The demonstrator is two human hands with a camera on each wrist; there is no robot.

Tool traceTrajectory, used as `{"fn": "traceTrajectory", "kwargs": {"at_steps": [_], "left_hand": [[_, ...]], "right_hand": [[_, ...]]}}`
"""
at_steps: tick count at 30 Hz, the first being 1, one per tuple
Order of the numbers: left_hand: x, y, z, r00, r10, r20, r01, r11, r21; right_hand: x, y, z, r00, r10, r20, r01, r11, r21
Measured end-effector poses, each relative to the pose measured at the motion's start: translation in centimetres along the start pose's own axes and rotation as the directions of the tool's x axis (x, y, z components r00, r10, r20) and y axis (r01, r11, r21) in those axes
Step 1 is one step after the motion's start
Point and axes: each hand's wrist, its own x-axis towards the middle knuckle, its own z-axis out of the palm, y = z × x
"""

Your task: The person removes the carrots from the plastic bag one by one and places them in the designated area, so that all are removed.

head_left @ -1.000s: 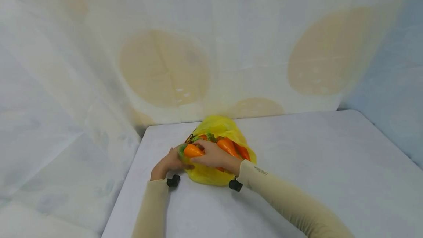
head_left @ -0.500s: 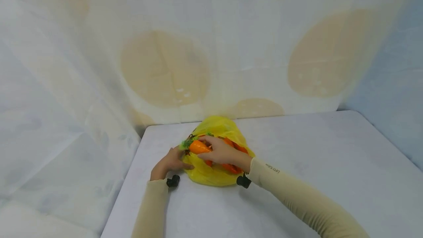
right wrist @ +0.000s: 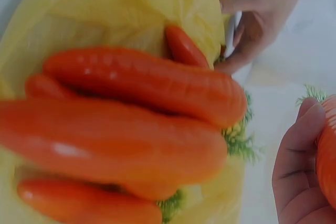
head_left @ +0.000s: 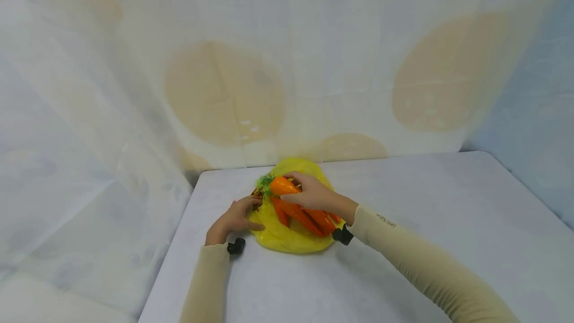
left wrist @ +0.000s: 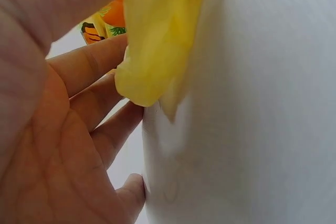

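Observation:
A yellow plastic bag (head_left: pixel 280 236) lies on the white table, spread around several orange carrots (head_left: pixel 298 216) with green tops. My right hand (head_left: pixel 309 193) grips one carrot (head_left: pixel 281 186) above the others, its green top pointing left. In the right wrist view this carrot (right wrist: pixel 329 156) shows only partly at the right edge, in the curled fingers. At the bag's left edge rests my left hand (head_left: pixel 233 221), thumb and fingers spread apart. In the left wrist view its fingers (left wrist: pixel 92 64) touch a fold of yellow plastic (left wrist: pixel 157 51).
A small piece with an orange and black print (head_left: pixel 257 199) sits at the bag's left edge, near the left fingertips. Each wrist carries a black camera (head_left: pixel 343 235). Behind the table (head_left: pixel 426 203) hangs a pale curtain (head_left: pixel 336 74) with tan round patches.
My right hand, holding the carrot, has moved right and farther away. More carrots now show below it. My left hand has stayed at the bag's left edge.

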Motion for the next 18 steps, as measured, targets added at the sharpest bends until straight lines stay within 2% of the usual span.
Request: {"fn": "traceTrajectory", "kwargs": {"at_steps": [9, 18], "left_hand": [[0.4, 0.1, 0.3, 1.0, -0.028, 0.0, 0.028, 0.999, 0.029], [0.6, 0.0, 0.3, 0.999, -0.04, 0.005, 0.039, 0.998, 0.042]], "right_hand": [[0.0, 1.3, -2.6, 0.999, 0.009, -0.052, -0.009, 1.0, 0.001], [-0.4, 2.6, -4.9, 0.995, 0.055, -0.089, -0.053, 0.998, 0.018]]}}
